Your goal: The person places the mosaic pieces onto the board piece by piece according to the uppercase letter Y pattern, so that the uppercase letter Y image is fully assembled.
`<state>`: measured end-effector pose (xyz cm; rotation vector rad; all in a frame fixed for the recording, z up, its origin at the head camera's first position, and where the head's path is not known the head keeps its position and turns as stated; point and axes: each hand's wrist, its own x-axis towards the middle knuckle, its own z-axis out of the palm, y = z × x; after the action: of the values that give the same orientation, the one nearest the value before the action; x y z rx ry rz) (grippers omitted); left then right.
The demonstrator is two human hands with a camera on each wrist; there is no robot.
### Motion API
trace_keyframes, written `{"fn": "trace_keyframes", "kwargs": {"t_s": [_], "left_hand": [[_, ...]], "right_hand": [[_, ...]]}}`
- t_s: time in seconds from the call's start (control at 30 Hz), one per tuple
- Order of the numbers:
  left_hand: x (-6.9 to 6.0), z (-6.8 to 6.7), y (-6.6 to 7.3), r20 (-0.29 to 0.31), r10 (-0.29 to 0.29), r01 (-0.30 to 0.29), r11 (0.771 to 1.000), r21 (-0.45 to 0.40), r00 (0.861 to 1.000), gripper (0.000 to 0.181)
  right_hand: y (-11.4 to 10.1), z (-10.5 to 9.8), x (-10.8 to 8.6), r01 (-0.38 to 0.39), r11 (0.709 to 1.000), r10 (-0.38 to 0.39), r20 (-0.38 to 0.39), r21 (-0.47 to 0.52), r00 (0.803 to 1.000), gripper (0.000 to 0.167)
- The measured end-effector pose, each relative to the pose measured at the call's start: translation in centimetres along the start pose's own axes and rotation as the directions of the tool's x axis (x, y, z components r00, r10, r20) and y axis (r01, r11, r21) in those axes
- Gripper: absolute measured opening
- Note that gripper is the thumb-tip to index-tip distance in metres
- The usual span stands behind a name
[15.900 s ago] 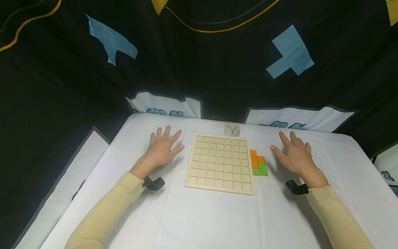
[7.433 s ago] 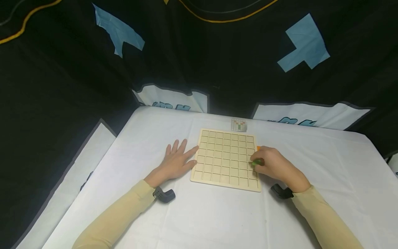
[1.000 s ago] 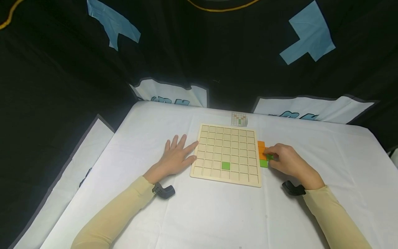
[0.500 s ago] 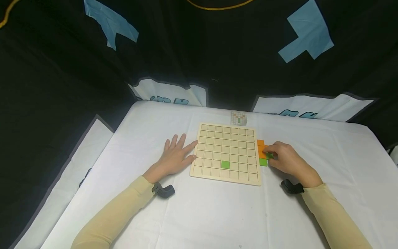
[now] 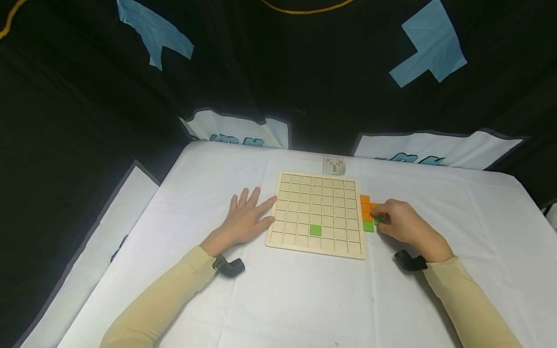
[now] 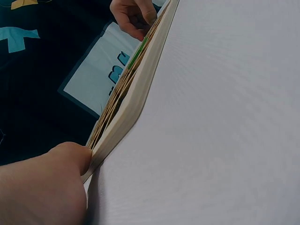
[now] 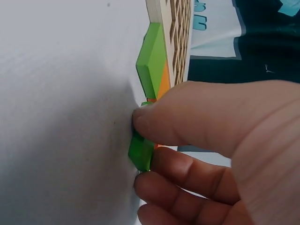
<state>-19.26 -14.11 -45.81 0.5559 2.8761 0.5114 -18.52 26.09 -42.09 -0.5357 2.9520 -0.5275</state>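
My left hand [image 5: 243, 217] lies with fingers spread, its thumb and index fingertip touching the left edge of the wooden grid board [image 5: 317, 191]. One green tile [image 5: 315, 230] sits in a cell of the board's second row from the front. Right of the board, my right hand [image 5: 402, 221] pinches another green tile [image 7: 140, 153] between thumb and fingers, low at the table; the fingers partly hide it. Beside it, against the board's right edge, lie several orange tiles [image 5: 366, 207] and a loose green tile [image 5: 368, 226].
Behind the board lies a small card [image 5: 334, 165] printed with a grid and coloured squares. A white cloth [image 5: 296, 299] covers the table. A black curtain [image 5: 261, 63] with blue patches hangs behind the far edge. Each wrist wears a black camera mount [image 5: 229, 267].
Since the earliest frame, my left hand has come to the board's edge and one green tile has entered a cell. Lately my right hand, back at the pile, has shifted slightly right.
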Motion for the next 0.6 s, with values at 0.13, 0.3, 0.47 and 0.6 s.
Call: {"fn": "trace_keyframes", "kwargs": {"t_s": [0.13,0.3,0.47,0.6], "left_hand": [[-0.01,-0.01,-0.01,0.000,-0.002,0.002,1.000,-0.002,1.000,0.061],[0.03,0.01,0.02,-0.001,-0.005,0.005,1.000,0.005,1.000,0.061],[-0.01,0.00,0.09,-0.001,-0.007,0.007,1.000,0.003,1.000,0.061],[-0.02,-0.03,0.11,-0.003,-0.005,0.005,1.000,0.000,1.000,0.061]], "right_hand": [[0.04,-0.09,0.01,-0.011,1.000,0.011,0.015,0.008,1.000,0.029],[0.11,-0.24,-0.10,-0.027,1.000,0.027,0.030,0.007,0.999,0.027],[0.34,-0.46,-0.24,-0.035,0.999,0.035,0.045,-0.003,0.998,0.028],[0.49,-0.67,-0.28,-0.033,0.999,0.033,0.059,-0.004,0.998,0.028]]}}
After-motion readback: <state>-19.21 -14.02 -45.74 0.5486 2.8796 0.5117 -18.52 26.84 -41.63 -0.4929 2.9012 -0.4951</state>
